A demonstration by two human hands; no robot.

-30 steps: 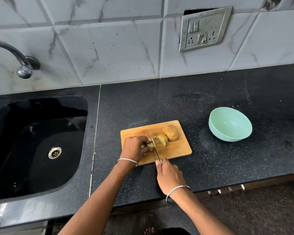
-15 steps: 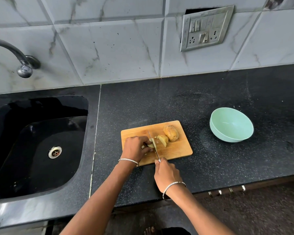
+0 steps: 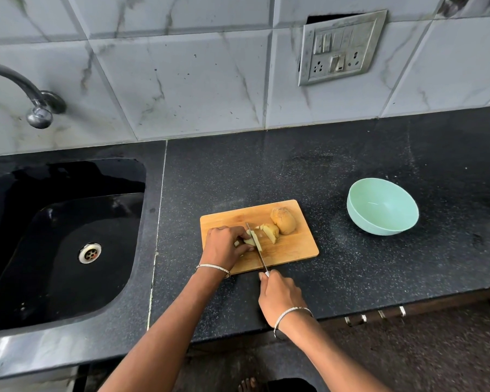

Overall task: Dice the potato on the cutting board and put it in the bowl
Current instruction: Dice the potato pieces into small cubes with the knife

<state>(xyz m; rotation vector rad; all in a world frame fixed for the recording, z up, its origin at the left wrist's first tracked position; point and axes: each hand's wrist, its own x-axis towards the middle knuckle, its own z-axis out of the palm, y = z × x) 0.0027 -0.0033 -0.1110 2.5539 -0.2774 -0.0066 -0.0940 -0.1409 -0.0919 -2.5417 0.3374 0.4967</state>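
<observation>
On the cutting board [image 3: 292, 250] near the table's [image 3: 351, 278] front edge, the left hand [image 3: 224, 246] pins a potato piece [image 3: 249, 241], probably firm, its wet cut faces likely slippery. It is best held by the skin side. The right hand [image 3: 279, 297] grips the knife [image 3: 257, 247].

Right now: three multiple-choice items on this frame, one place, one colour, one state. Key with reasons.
1. The bowl stands: A) right of the cutting board, on the counter B) on a shelf C) on the board
2. The bowl is: A) red B) mint green C) black
3. The right hand: A) hangs idle B) grips the knife C) holds a sponge
Key: 1A, it sits past the board's right edge. 2B, pale green throughout. 3B, it curls round the handle, blade on the potato piece held by the left hand.
</observation>
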